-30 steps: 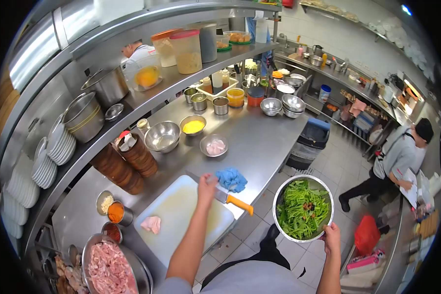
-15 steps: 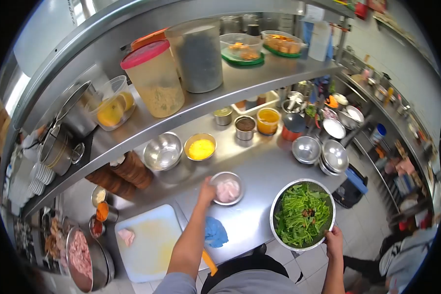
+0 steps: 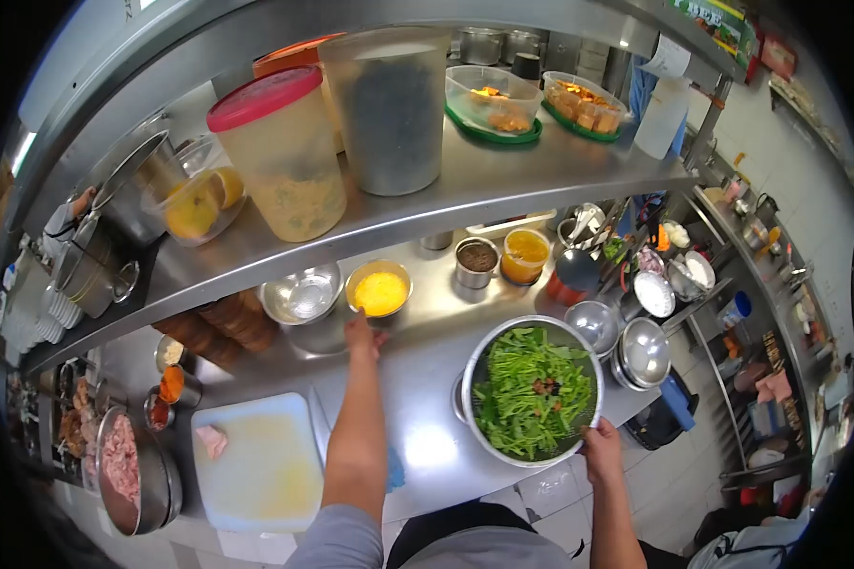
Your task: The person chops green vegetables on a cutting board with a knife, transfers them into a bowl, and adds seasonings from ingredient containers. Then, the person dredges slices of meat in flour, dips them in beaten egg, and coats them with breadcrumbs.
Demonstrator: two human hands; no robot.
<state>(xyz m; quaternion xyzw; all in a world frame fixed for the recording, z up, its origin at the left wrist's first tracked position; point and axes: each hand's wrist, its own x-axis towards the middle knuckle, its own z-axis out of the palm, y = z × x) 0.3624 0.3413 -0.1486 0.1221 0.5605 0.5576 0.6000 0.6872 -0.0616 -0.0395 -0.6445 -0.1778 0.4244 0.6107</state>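
Steel everywhere along this tabletop (image 3: 417, 379), and at the near edge the right grip (image 3: 601, 453) is closed on the rim of a broad bowl (image 3: 491, 338) heaped with leafy greens (image 3: 517, 408), dark bits (image 3: 546, 386) sitting in the middle. Across to the other side, the left grip (image 3: 362, 337) is right by a smaller bowl (image 3: 378, 266) of something bright yellow (image 3: 381, 294); whether they touch, or how wide the fingers stand, nobody can tell. So the step in hand looks like a hold with one arm and a reach with the other. What does that call for? A steady, level right side, surely, and a careful pinch if the smaller bowl is to be grasped. Behind, a shiny bowl (image 3: 308, 299) shows no contents, a steel pot (image 3: 474, 278) holds something dark, a tub (image 3: 522, 275) something orange-yellow. And over left, a deep basin (image 3: 152, 493) piled with pinkish meat (image 3: 121, 460)!
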